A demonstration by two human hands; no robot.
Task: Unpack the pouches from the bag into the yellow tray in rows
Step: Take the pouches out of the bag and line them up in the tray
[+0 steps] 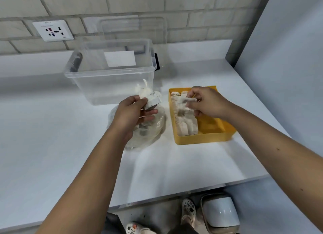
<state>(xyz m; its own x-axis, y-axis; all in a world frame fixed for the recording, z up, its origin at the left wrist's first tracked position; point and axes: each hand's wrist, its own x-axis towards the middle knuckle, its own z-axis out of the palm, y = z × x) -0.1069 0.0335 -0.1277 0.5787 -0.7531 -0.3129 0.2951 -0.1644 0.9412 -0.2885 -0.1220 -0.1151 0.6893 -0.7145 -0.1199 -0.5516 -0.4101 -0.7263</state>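
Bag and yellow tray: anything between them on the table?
Nothing: only a narrow bare strip of white table separates the bag from the yellow tray, seen in the head view.

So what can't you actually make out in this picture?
Head view, the only one:
Inside the bag: the left hand and crumpled plastic hide what remains.
Pouch pinched by the right hand: motion-blurred, no markings readable.
Yellow tray, far right part: behind the right hand.

1 yellow tray (206, 137), 1 clear bag (153, 129), 1 clear box (97, 87), 1 lid (132, 29), 1 wall socket (53, 30), 1 white bin (221, 211), 2 shoes (187, 211). Left grip (132, 115) 1 pouch (152, 101), right grip (208, 102) 1 pouch (185, 101); tray pouches (185, 125) in 2 rows, too blurred to count
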